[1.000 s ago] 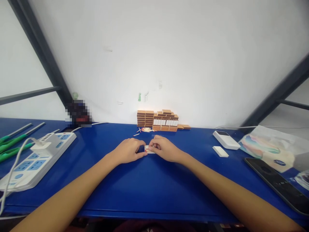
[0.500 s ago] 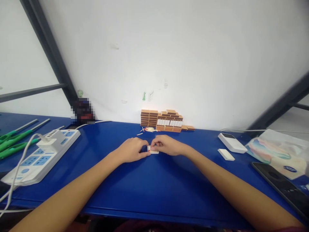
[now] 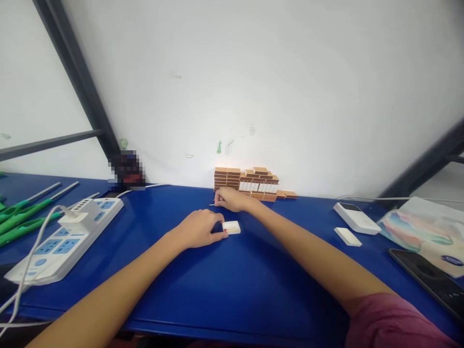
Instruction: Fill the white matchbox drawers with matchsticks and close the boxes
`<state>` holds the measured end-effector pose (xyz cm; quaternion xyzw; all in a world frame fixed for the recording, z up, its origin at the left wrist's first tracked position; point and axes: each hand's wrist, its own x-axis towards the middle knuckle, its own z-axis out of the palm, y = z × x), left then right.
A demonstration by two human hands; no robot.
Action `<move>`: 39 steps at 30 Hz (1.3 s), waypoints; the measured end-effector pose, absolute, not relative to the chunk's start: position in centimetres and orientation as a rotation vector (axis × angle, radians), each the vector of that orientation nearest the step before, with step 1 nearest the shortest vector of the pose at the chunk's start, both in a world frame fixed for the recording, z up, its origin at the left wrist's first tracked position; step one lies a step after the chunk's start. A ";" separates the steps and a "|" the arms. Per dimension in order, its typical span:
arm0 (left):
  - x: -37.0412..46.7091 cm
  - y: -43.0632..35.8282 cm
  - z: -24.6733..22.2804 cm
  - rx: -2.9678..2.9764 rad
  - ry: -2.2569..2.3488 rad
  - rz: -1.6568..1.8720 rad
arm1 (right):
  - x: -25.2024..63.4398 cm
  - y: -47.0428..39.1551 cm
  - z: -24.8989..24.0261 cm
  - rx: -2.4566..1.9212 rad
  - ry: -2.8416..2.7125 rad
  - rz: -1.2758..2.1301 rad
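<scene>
A small white matchbox tray (image 3: 232,227) lies on the blue table in front of me, with a little red at its left end, probably match heads. My left hand (image 3: 203,229) grips that left end between thumb and fingers. Farther back, my right hand (image 3: 230,199) has its thumb and fingertips pinched together at a single match (image 3: 211,205), whose pale stick pokes out to the left. The right hand hides the place where loose matches lay. Just behind it stand stacked matchboxes (image 3: 226,179), brown-sided, against the wall.
White match trays stand among the stacked boxes. At left are a power strip (image 3: 54,256) with a plugged-in charger (image 3: 76,217) and green-handled tools (image 3: 32,220). At right are a white device (image 3: 357,218), a white block (image 3: 348,237), a tissue pack (image 3: 416,227) and a phone (image 3: 427,275).
My right hand has left the tray and moved back and slightly left to the loose matches. My left hand stays on the tray. The view has shifted slightly.
</scene>
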<state>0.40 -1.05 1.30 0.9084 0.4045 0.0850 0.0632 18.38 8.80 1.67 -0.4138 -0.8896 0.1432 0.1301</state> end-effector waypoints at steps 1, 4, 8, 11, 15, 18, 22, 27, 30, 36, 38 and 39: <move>0.4 -1.0 1.2 2.746 1.228 0.257 | 18.8 8.3 1.9 -1.201 -2.575 0.403; 0.5 -0.9 1.0 2.743 1.272 0.272 | 20.8 6.3 3.1 -1.177 -2.561 0.417; 0.4 -0.5 0.6 2.709 1.316 0.322 | 23.3 3.1 3.5 -1.181 -2.588 0.528; 0.2 -0.3 0.3 2.685 1.322 0.350 | 23.7 1.3 2.5 -1.197 -2.598 0.483; 0.2 -0.4 0.4 2.697 1.296 0.363 | 22.9 0.9 1.9 -1.156 -2.576 0.408; 0.2 -0.6 0.6 2.655 1.225 0.387 | 22.8 2.3 2.9 -1.117 -2.481 0.388; -0.1 -0.2 1.0 2.590 1.164 0.444 | 22.9 5.6 3.7 -1.170 -2.432 0.370; -0.5 0.3 1.2 2.561 1.181 0.463 | 21.4 9.3 2.4 -1.185 -2.483 0.263; -0.6 0.4 1.3 2.556 1.153 0.454 | 20.1 10.5 1.8 -1.143 -2.575 0.227; -1.9 1.1 2.3 2.613 1.274 0.390 | 18.4 11.2 1.0 -1.237 -2.726 -0.069; -2.4 1.3 2.5 2.639 1.336 0.336 | 18.0 11.1 1.1 -1.277 -2.742 -0.114; -2.5 1.4 2.5 2.651 1.362 0.312 | 17.8 11.1 1.2 -1.302 -2.749 -0.124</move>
